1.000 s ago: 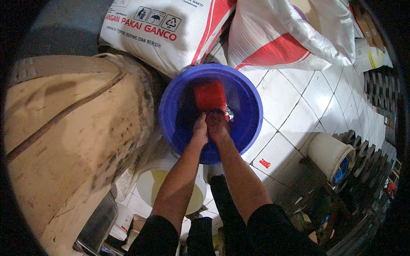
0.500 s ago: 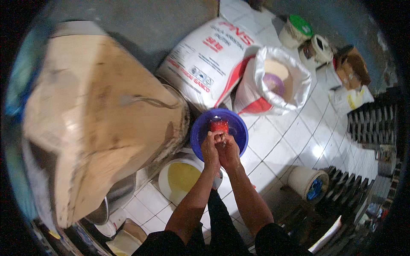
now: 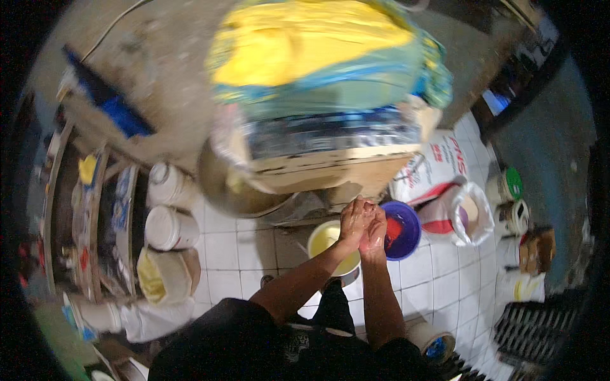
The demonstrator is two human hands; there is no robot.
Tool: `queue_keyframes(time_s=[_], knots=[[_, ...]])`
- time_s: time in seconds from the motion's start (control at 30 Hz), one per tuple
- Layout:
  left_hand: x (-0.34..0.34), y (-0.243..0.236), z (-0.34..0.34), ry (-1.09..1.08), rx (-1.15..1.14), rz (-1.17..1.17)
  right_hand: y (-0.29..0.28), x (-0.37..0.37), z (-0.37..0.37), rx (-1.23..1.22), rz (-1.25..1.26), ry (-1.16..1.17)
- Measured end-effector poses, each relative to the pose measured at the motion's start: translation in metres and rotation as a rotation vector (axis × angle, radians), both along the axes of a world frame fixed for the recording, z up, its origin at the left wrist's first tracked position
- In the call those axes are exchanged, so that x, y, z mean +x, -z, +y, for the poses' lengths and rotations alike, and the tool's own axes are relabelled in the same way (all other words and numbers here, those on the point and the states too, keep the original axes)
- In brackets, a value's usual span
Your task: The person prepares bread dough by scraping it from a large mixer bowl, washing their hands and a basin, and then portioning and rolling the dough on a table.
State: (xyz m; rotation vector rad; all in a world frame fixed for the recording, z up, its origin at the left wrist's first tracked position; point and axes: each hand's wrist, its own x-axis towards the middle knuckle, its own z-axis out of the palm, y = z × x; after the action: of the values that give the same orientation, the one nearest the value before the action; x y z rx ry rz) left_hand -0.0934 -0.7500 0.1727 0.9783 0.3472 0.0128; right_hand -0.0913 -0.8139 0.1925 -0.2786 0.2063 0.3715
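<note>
Blue basin (image 3: 412, 241), red scoop (image 3: 393, 230) within, bucket (image 3: 319, 235) yellowish inside

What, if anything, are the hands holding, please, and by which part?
Nothing appears held by the left hand or right hand, which touch each other; a red container lies in the blue basin.

There are two red-and-white sacks (image 3: 432, 168) (image 3: 440, 216), one purple basin (image 3: 408, 246), one red dipper (image 3: 394, 230) and one green-lidded bucket (image 3: 505, 186).

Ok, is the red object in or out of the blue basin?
In: the red object shows inside the rim of the blue basin.
</note>
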Motion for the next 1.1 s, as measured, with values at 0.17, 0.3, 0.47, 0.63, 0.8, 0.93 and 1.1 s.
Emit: queue_keyframes(time_s=[0.17, 0.3, 0.47, 0.63, 0.8, 0.93, 1.1], knots=[[-0.059, -0.014, 0.152, -0.116, 1.022, -0.068, 0.017, -0.036, 0.146, -0.104, -0.179, -0.153], [-0.069, 0.008, 0.257, -0.106, 1.435, 0.076, 0.021, -0.059, 0.26, 0.176, -0.223, -0.313], [-0.084, 0.034, 0.394, -0.031, 1.822, 0.159, 0.017, -0.076, 0.392, 0.213, -0.135, -0.488], [-0.086, 0.007, 0.446, -0.19, 1.578, 0.094, 0.01, -0.063, 0.439, 0.004, 0.026, -0.481], [-0.063, -0.014, 0.491, -0.251, 1.146, 0.018, 0.038, -0.021, 0.488, 0.076, 0.04, -0.487], [-0.051, 0.014, 0.547, -0.103, 1.049, -0.045, 0.036, -0.005, 0.526, 0.226, 0.052, -0.601], [-0.008, 0.048, 0.519, -0.218, 0.183, -0.083, 0.076, 0.032, 0.489, 0.153, -0.211, -0.663]])
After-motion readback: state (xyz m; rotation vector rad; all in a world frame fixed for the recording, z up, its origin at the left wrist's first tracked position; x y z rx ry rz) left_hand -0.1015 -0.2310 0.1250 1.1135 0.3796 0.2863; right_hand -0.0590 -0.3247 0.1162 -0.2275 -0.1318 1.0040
